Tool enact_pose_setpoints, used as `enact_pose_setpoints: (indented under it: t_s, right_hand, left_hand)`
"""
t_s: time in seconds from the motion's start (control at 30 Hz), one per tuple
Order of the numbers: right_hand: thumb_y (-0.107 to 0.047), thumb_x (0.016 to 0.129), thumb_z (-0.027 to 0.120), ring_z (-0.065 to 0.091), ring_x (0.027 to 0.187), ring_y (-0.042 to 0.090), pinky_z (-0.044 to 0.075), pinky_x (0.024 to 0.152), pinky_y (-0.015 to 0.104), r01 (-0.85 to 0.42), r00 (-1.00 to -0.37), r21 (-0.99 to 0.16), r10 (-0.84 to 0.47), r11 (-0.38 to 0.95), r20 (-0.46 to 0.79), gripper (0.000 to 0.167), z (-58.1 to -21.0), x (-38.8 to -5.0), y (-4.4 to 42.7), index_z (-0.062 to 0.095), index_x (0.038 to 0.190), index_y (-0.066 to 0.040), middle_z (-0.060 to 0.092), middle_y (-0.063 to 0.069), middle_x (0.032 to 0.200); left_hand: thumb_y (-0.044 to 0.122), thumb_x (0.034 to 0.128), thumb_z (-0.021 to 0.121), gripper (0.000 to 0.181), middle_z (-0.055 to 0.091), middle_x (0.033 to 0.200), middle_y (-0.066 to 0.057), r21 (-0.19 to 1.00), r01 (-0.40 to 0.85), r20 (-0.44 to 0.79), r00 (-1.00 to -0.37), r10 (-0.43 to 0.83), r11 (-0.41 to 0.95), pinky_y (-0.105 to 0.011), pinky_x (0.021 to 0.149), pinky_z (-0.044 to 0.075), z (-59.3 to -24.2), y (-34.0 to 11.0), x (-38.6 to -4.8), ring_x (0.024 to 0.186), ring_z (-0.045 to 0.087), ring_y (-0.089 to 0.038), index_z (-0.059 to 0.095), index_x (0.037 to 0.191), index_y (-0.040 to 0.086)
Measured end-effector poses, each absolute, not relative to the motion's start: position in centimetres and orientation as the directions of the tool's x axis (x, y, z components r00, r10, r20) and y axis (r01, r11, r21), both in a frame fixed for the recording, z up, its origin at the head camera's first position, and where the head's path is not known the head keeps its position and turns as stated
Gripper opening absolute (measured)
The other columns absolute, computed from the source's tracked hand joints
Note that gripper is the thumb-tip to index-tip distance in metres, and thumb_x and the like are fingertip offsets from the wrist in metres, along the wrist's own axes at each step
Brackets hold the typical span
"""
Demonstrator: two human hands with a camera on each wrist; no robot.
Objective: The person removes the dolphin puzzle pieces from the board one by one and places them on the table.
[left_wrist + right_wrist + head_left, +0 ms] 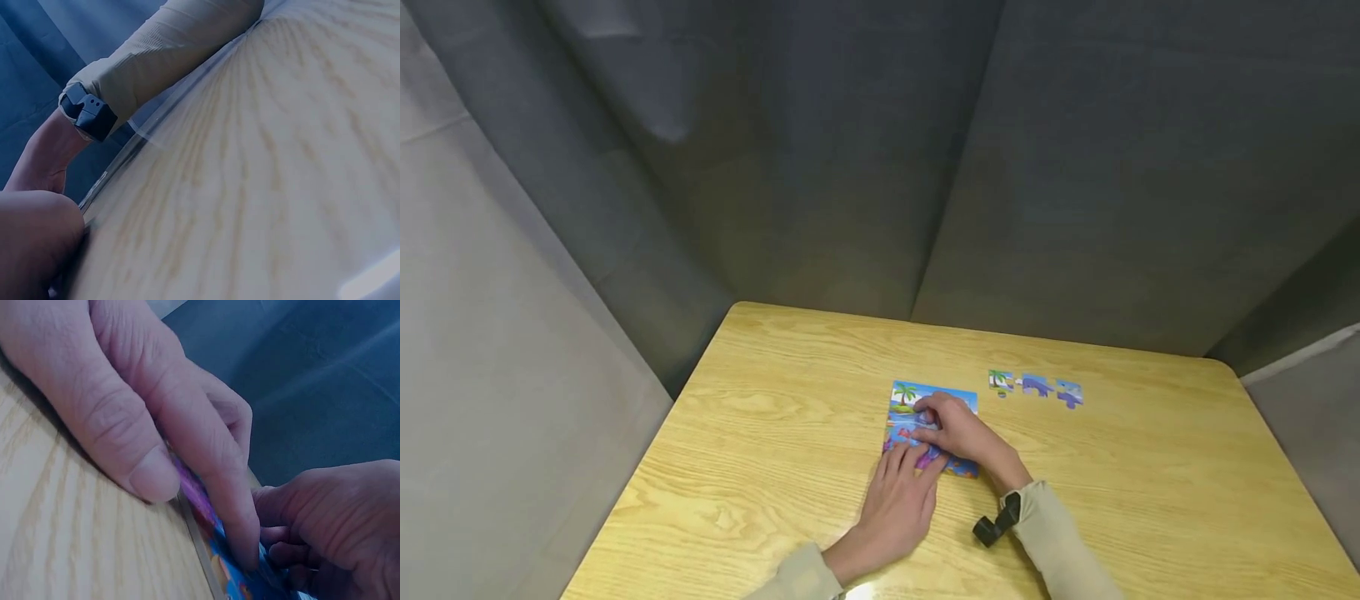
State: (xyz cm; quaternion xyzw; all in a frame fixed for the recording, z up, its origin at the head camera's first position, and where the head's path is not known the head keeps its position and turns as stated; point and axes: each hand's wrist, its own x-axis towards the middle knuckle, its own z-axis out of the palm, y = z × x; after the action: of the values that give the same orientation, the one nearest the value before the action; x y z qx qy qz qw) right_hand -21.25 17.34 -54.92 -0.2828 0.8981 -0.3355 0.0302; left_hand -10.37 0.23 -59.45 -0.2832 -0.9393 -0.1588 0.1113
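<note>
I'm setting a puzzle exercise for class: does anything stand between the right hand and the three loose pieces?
Nothing visible does. In the head view, only the edge of the puzzle and tabletop lie between the right hand and the loose pieces.

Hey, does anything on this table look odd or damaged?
Nothing stands out: three loose pieces lie in a row right of the puzzle, which the left hand and right hand partly cover; no damage shows.
</note>
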Motion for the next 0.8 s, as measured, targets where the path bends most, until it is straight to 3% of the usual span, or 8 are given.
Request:
enact_pose_setpoints:
  t_s: [0.3, 0.8]
  right_hand:
    - [-0.016, 0.093, 0.08, 0.049, 0.077, 0.014, 0.044, 0.072, 0.029, -0.416, -0.855, -0.673, -0.515, 0.611, 0.062, 0.033, -55.21, -21.33, 17.34, 0.068, 0.118, 0.002, 0.055, 0.004, 0.087]
    - [-0.02, 0.094, 0.08, 0.055, 0.091, 0.022, 0.047, 0.081, 0.036, -0.436, -0.849, -0.681, -0.521, 0.589, 0.093, 0.037, -55.19, -21.04, 17.37, 0.064, 0.12, 0.0, 0.059, 0.009, 0.103]
  left_hand:
    - [0.032, 0.1112, 0.034, 0.046, 0.049, 0.151, -0.003, 0.202, 0.57, 0.306, -0.809, 0.502, 0.796, -0.051, 0.116, 0.036, -59.61, 0.27, -10.39, 0.143, 0.04, -0.029, 0.052, 0.153, 0.029]
    - [0.031, 0.1105, 0.037, 0.044, 0.05, 0.151, -0.004, 0.214, 0.565, 0.317, -0.812, 0.49, 0.797, -0.052, 0.115, 0.038, -59.25, 0.32, -10.37, 0.141, 0.042, -0.031, 0.055, 0.151, 0.027]
